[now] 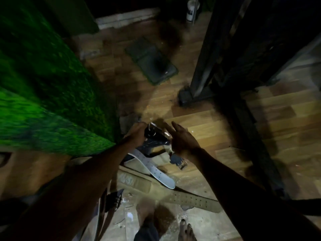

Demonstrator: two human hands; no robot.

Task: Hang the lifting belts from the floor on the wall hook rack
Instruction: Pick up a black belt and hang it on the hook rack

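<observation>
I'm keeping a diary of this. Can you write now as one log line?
left hand: grips dark belt | right hand: open beside it | white belt, tan belt: on floor

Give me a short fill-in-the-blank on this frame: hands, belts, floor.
1. The left hand grips the buckle end of a ____ belt.
2. The right hand has its fingers ____, gripping nothing.
3. The white belt lies on the ____, below the hands.
4. The wall at the person's left is covered in ____ turf-like material.

Missing words: black; straight; floor; green
</observation>
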